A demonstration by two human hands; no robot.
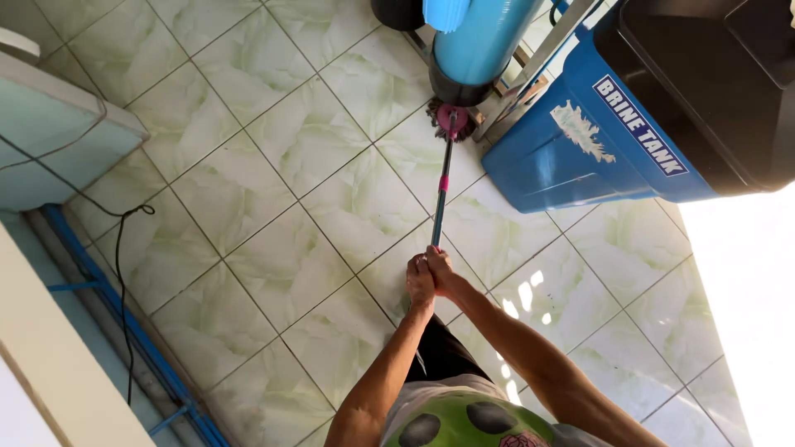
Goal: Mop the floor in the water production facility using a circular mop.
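While the thin black cable (122, 273) trailing over the pale green marbled floor tiles (290, 207) beside the blue skirting pipe (124, 331) lies well apart from the work, it could be snagged if the strokes were carried far to that side. Nearer the middle, the left hand (420, 281) and the right hand (440, 269) are seen stacked together, fingers fully curled and closed round the top of the slim blue and pink mop handle (442, 186); with both grips bunched at the very end, little leverage is judged to be had, and the pole could twist or slip. The frayed pink and maroon mop head (452, 122) is pressed on the floor against the base of the tall light blue cylindrical tank (476, 41), just beside its metal stand. A hard push could jam the strands under the tank or knock the frame. Further right, the big dark blue plastic bin with a black lid (629, 124) stands near, and could be struck on a sideways sweep. Wet tiles by the bright patch may be slippery.
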